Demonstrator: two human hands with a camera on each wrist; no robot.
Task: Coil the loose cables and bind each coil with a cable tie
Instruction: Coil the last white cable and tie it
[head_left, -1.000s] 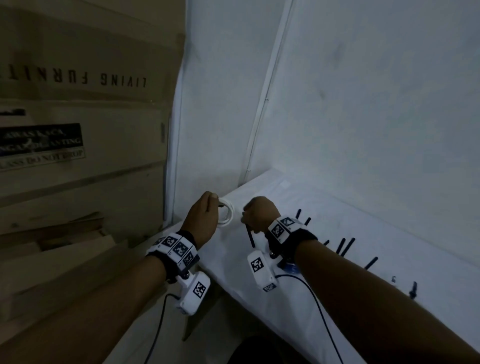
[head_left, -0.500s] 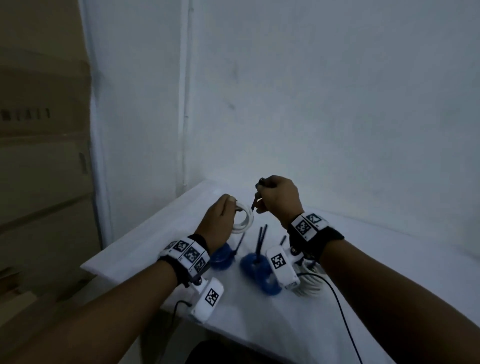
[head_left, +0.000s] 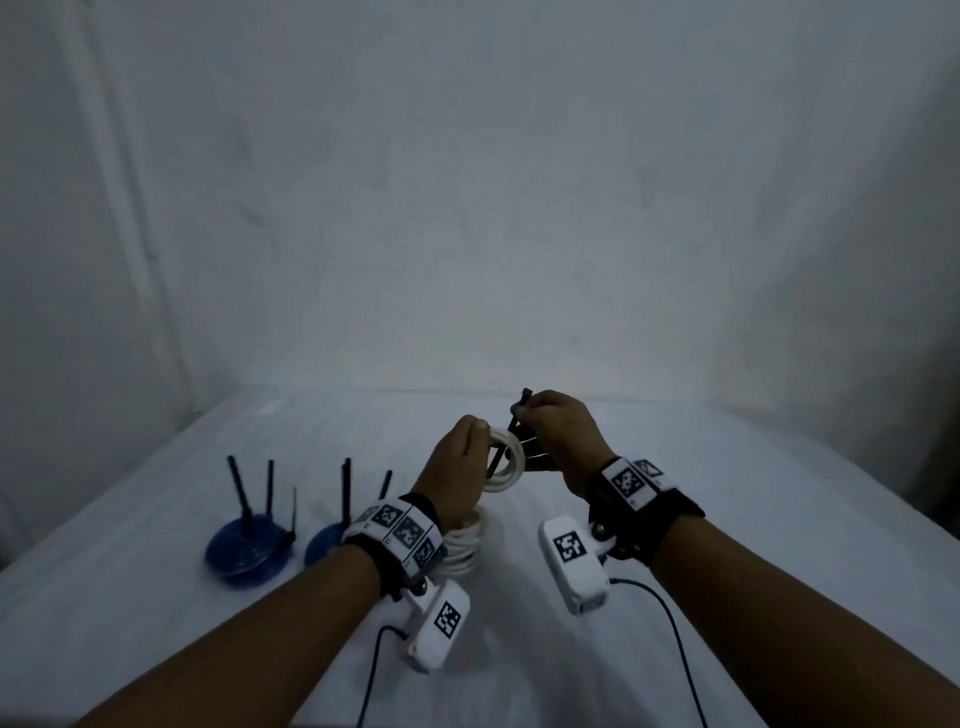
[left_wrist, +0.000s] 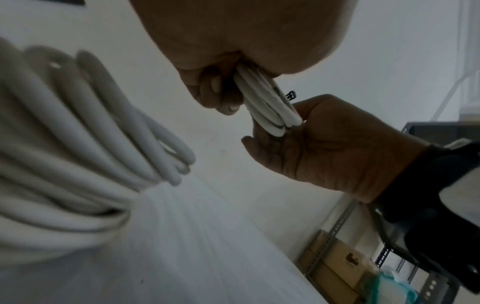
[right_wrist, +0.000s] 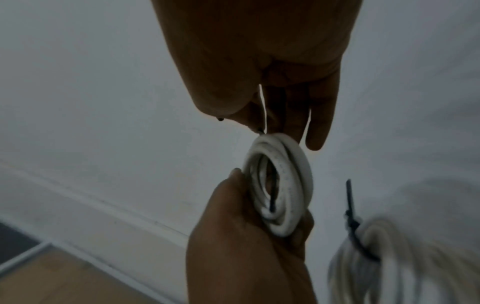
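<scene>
bound white coil (right_wrist: 405, 265) blurred, cut off at right wrist view's edge

a white table (head_left: 727, 519) carries two blue coils with black ties (head_left: 244, 551) and a white bound coil (head_left: 462, 545).

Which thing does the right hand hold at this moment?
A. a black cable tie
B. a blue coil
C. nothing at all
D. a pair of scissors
A: in the head view the right hand pinches a black cable tie beside the white coil that the left hand grips.
</scene>
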